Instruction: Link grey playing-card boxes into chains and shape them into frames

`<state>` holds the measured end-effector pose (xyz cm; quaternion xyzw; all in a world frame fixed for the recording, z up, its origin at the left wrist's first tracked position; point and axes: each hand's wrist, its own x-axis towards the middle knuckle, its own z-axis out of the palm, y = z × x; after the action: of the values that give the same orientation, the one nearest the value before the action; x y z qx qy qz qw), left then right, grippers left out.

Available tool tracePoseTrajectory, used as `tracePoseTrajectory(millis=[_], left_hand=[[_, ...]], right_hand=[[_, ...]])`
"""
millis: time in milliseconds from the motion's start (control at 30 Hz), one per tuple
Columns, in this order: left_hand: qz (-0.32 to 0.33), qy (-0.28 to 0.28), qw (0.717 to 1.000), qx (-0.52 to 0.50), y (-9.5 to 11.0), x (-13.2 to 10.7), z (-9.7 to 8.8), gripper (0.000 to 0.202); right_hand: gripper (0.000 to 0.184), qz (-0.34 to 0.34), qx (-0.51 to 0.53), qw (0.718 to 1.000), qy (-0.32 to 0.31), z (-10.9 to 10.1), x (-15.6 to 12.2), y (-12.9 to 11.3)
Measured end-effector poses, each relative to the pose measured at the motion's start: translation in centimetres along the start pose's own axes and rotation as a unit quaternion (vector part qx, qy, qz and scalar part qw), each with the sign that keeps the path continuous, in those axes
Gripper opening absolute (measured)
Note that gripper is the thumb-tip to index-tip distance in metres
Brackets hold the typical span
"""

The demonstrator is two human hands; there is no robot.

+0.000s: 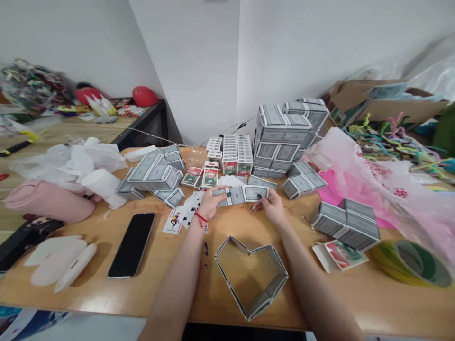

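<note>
Both of my hands grip a strip of playing cards (236, 195), grey patterned backs toward me, above the middle of the table. My left hand (210, 202) pinches its left end, and my right hand (271, 204) pinches the right end. Below, between my forearms, a heart-shaped ring of joined cards (273, 289) stands on edge. Face-up loose cards (185, 214), a joker among them, lie left of my left wrist. Just behind my hands are red-and-green card boxes (210, 174) and rows of stacked card packs (230, 147).
Folded card blocks form a tall stack (280, 130) behind right and a pile (152, 173) at left. A smaller block (346, 222), an opened card box (344, 255) and yellow tape (387, 263) sit at right. A phone (131, 245) and pink roll (50, 201) lie left.
</note>
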<state>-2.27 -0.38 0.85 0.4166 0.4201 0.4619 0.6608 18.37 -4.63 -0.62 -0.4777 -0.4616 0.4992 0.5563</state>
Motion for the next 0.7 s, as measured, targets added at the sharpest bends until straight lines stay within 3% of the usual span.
tracePoseTrajectory(millis=[167,367,500,700], left_hand=[[-0.014,-0.024,1.0,0.008,1.0,0.0,-1.7,0.037],[-0.008,0.002,0.999,0.046,1.9,-0.3,-4.3,0.031],[-0.007,-0.006,0.999,0.049,1.8,-0.4,-4.7,0.029],[0.008,0.002,0.997,0.078,1.7,-0.2,-4.8,0.029]], right_hand=[[0.035,-0.002,-0.038,0.999,-0.008,0.9,-0.7,0.8],[0.027,-0.017,-0.11,0.992,-0.057,2.7,-2.0,1.6],[0.02,-0.015,-0.132,0.988,-0.073,2.8,-1.9,1.5],[0.013,-0.059,-0.196,0.978,-0.043,2.1,-1.4,1.7]])
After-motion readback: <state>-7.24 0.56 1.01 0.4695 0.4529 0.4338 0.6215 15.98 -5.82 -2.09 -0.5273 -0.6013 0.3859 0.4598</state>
